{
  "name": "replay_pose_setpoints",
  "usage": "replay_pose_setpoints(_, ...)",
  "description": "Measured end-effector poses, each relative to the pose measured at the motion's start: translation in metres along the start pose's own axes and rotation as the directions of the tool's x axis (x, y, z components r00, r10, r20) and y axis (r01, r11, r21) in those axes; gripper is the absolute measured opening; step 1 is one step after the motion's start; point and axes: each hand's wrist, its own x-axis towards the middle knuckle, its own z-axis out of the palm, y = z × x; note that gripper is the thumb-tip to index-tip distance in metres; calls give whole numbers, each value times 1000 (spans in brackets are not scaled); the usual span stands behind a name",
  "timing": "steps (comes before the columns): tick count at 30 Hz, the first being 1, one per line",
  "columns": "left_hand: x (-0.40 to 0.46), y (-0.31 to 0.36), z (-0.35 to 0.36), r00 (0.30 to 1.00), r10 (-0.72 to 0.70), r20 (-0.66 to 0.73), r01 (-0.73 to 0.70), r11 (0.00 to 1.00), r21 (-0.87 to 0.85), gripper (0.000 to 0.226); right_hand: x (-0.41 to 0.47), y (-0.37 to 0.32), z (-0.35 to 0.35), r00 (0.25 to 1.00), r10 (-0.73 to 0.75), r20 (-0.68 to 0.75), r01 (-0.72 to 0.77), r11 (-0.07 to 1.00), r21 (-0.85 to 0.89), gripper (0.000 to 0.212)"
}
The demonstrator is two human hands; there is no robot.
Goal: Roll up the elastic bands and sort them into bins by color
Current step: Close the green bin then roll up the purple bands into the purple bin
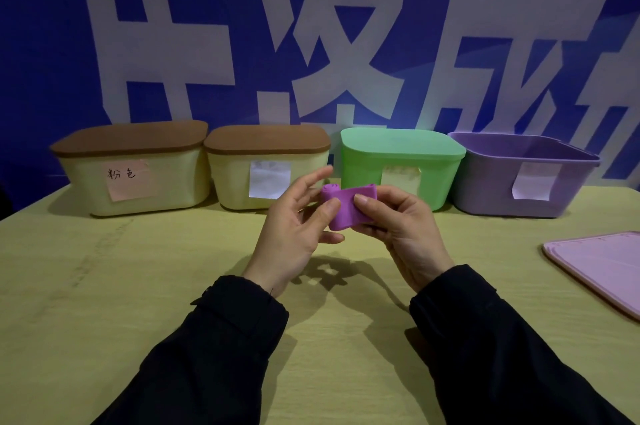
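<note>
Lidless purple bin (491, 189) beside three lidded bins (401, 151)

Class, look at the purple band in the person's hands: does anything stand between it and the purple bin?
Nothing visible does. The purple band is held above the table, and the purple bin at far right is open, its lid off.

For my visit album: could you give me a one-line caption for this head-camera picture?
Both hands, left and right, roll a purple elastic band before four bins, only the purple bin open.

4 bins (388, 161) behind hands, lid (602, 272) right.
</note>
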Motion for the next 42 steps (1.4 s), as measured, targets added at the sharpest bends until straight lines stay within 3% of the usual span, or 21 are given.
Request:
replay_pose_setpoints(5, -2, 1, 0, 999, 16, 28, -16, 1000, 24, 21, -1, 2, 3, 1000, -14, -2, 14, 998, -61, 24)
replay_pose_setpoints(11, -1, 3, 0, 998, 37, -47, -34, 997, 74, 32, -1, 1, 3, 996, 32, 81, -28, 998, -50, 23)
replay_pose_setpoints(15, 1, 2, -2, 995, 25, -100, -19, 998, 65, 29, -2, -1, 4, 1000, 15, 18, -13, 997, -75, 25)
replay_pose_setpoints(24, 0, 1, 0, 998, 34, -47, -30, 996, 86, 34, -2, 1, 3, 997, 18, 81, -12, 997, -73, 16)
replay_pose_setpoints(29, 0, 0, 0, 997, 64, -44, -58, 988, 143, 19, -1, 2, 3, 999, -34, 5, 35, 992, -124, 12)
replay_pose_setpoints(37, -3, 8, 5, 999, 13, -43, -10, 997, 74, 45, -2, 3, 5, 985, -166, -46, 155, 970, -189, 8)
replay_pose_setpoints(42, -2, 6, 5, 1000, -12, -28, 13, 999, 30, 36, -3, 3, 6, 966, -257, -37, 237, 931, -279, 10)
